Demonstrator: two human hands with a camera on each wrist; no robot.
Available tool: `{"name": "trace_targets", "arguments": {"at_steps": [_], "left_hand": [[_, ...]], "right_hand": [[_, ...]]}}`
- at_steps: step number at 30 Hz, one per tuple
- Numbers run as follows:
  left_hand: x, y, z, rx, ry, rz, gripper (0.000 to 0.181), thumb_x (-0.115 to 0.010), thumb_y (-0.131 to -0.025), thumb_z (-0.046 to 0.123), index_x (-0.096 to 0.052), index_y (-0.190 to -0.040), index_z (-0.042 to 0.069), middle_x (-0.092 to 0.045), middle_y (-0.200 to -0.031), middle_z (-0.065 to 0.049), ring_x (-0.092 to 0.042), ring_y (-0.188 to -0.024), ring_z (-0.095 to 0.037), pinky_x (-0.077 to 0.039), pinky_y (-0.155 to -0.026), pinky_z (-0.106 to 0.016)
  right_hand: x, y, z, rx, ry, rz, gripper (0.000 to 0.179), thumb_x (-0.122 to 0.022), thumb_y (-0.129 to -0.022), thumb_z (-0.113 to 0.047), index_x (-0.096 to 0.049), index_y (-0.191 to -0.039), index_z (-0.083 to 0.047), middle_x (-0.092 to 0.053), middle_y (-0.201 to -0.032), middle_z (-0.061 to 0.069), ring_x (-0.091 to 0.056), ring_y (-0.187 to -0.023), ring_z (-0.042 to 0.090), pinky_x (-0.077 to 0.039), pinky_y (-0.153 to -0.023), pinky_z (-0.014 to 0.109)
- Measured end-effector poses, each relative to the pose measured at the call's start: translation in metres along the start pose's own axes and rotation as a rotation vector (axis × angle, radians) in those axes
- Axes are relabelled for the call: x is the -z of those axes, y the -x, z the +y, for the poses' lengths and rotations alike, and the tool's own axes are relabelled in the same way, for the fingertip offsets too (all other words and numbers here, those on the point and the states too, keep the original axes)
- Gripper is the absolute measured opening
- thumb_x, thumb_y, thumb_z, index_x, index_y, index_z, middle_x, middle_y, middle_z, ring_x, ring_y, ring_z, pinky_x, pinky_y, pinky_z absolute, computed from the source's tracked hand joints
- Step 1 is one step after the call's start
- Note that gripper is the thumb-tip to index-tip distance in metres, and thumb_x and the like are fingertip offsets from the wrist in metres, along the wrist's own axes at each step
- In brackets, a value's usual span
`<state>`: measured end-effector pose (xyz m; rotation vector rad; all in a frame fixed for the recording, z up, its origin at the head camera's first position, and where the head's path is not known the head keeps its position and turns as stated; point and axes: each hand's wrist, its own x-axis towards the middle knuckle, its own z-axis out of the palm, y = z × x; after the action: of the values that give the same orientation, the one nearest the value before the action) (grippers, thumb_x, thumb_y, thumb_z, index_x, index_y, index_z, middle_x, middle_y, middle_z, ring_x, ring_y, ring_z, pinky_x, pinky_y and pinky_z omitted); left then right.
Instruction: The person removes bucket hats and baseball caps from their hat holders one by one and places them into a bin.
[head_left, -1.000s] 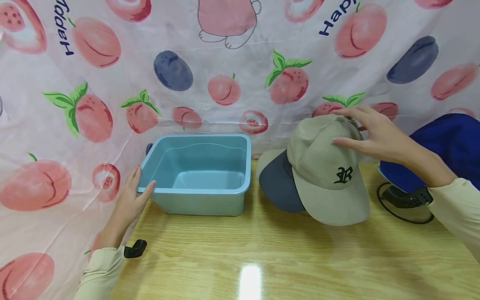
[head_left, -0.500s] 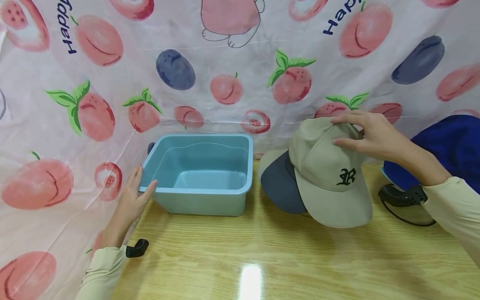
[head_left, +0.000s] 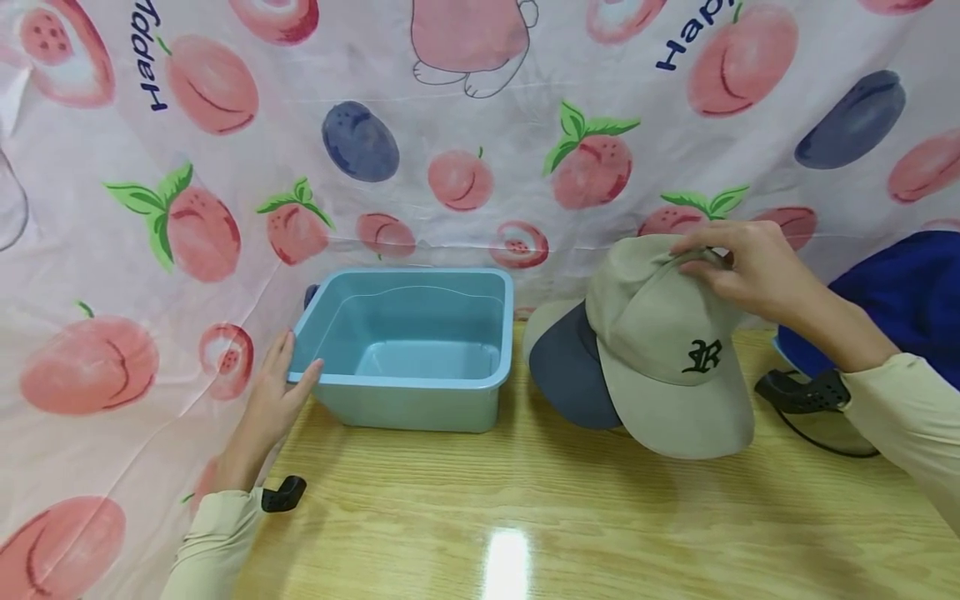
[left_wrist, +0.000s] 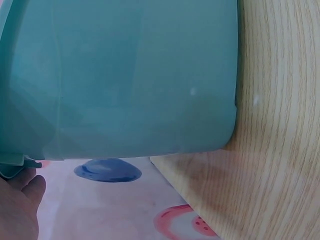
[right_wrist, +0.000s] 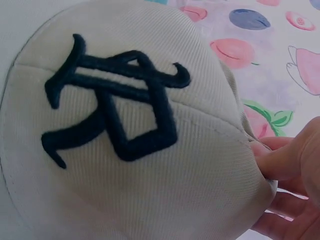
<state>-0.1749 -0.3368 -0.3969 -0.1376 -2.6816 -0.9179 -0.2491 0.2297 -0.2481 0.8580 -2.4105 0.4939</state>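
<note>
In the head view, my right hand [head_left: 757, 262] pinches the crown of a beige baseball cap [head_left: 660, 317] between thumb and fingers, creasing the cloth. The cap has a dark embroidered letter, seen large on the cap front [right_wrist: 115, 105] in the right wrist view. It overlaps a second cap with a slate-blue brim [head_left: 573, 371]. My left hand [head_left: 273, 392] grips the near left corner of a light blue plastic bin [head_left: 416, 406]. In the left wrist view, bent fingers [left_wrist: 32, 190] sit under the rim beside the bin wall [left_wrist: 125, 85].
A bright blue cap [head_left: 900, 292] lies at the right behind my forearm, with a black-edged brim [head_left: 825, 429] below it. The wooden table [head_left: 600, 525] meets a fruit-print cloth [head_left: 450, 225] at the back and left. A dark object [head_left: 311, 293] shows behind the bin.
The right thumb and fingers have closed together on the beige cap's crown, which now folds between them. The left hand stays at the bin corner. The whole head view has shifted slightly.
</note>
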Motion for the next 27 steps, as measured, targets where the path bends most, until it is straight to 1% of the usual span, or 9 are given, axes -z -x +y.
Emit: {"name": "trace_targets", "arguments": {"at_steps": [5, 7, 11, 13, 18, 22, 25, 27], "left_hand": [[-0.002, 0.000, -0.002, 0.000, -0.004, 0.008, 0.077, -0.049, -0.096, 0.039, -0.011, -0.150, 0.000, -0.011, -0.155, -0.021, -0.013, -0.140, -0.040, -0.015, -0.105, -0.064], [-0.002, 0.000, -0.002, -0.001, -0.006, 0.013, 0.077, -0.049, -0.096, 0.039, -0.011, -0.150, 0.000, -0.012, -0.155, -0.021, -0.013, -0.140, -0.040, -0.015, -0.106, -0.063], [-0.002, -0.001, -0.001, -0.011, -0.008, 0.024, 0.076, -0.049, -0.096, 0.039, -0.011, -0.150, -0.001, -0.013, -0.155, -0.022, -0.014, -0.140, -0.040, -0.015, -0.106, -0.062], [-0.001, -0.001, 0.000, -0.018, -0.008, 0.029, 0.076, -0.049, -0.096, 0.038, -0.012, -0.149, -0.001, -0.013, -0.154, -0.022, -0.014, -0.140, -0.040, -0.015, -0.107, -0.062], [0.000, -0.001, 0.001, -0.029, -0.001, 0.042, 0.076, -0.050, -0.096, 0.036, -0.014, -0.148, -0.005, -0.015, -0.154, -0.024, -0.014, -0.140, -0.040, -0.014, -0.108, -0.060], [0.000, 0.000, 0.001, -0.025, 0.001, 0.039, 0.076, -0.050, -0.096, 0.037, -0.013, -0.148, -0.004, -0.014, -0.154, -0.023, -0.014, -0.140, -0.040, -0.014, -0.107, -0.061], [0.000, 0.000, 0.001, -0.019, 0.001, 0.029, 0.077, -0.050, -0.096, 0.038, -0.012, -0.149, -0.003, -0.013, -0.154, -0.023, -0.014, -0.139, -0.041, -0.016, -0.106, -0.063], [0.001, 0.001, 0.002, -0.007, 0.002, 0.018, 0.077, -0.050, -0.096, 0.038, -0.012, -0.149, -0.002, -0.012, -0.155, -0.022, -0.014, -0.139, -0.041, -0.018, -0.104, -0.065]], "right_hand": [[0.003, -0.001, -0.002, -0.001, 0.003, 0.034, 0.018, -0.077, -0.072, 0.001, -0.075, -0.088, -0.008, -0.071, -0.083, 0.007, -0.054, -0.063, 0.010, -0.038, -0.058, 0.010], [0.006, -0.001, -0.003, -0.007, -0.010, 0.036, 0.018, -0.077, -0.072, 0.002, -0.075, -0.088, -0.007, -0.071, -0.083, 0.007, -0.054, -0.066, 0.005, -0.039, -0.059, 0.007], [0.013, -0.002, -0.005, -0.018, -0.052, 0.045, 0.019, -0.077, -0.072, 0.004, -0.075, -0.089, -0.006, -0.071, -0.083, 0.009, -0.050, -0.069, -0.009, -0.039, -0.059, 0.005], [0.017, -0.003, -0.005, -0.022, -0.071, 0.053, 0.020, -0.077, -0.072, 0.004, -0.075, -0.089, -0.006, -0.071, -0.083, 0.010, -0.048, -0.069, -0.013, -0.039, -0.058, 0.005], [0.025, -0.005, -0.006, -0.034, -0.079, 0.071, 0.019, -0.077, -0.072, 0.005, -0.076, -0.087, -0.007, -0.071, -0.083, 0.008, -0.049, -0.063, -0.010, -0.039, -0.058, 0.004], [0.031, -0.005, -0.006, -0.068, -0.092, 0.068, 0.020, -0.076, -0.074, 0.004, -0.076, -0.089, -0.008, -0.069, -0.086, -0.001, -0.051, -0.063, -0.010, -0.040, -0.059, 0.004], [0.035, -0.005, -0.007, -0.078, -0.087, 0.066, 0.019, -0.075, -0.075, 0.004, -0.076, -0.090, -0.008, -0.069, -0.087, 0.000, -0.052, -0.063, -0.012, -0.040, -0.059, 0.004], [0.038, -0.004, -0.009, -0.082, -0.077, 0.062, 0.018, -0.074, -0.076, 0.003, -0.075, -0.091, -0.007, -0.070, -0.087, 0.005, -0.050, -0.064, -0.015, -0.040, -0.058, 0.003]]}}
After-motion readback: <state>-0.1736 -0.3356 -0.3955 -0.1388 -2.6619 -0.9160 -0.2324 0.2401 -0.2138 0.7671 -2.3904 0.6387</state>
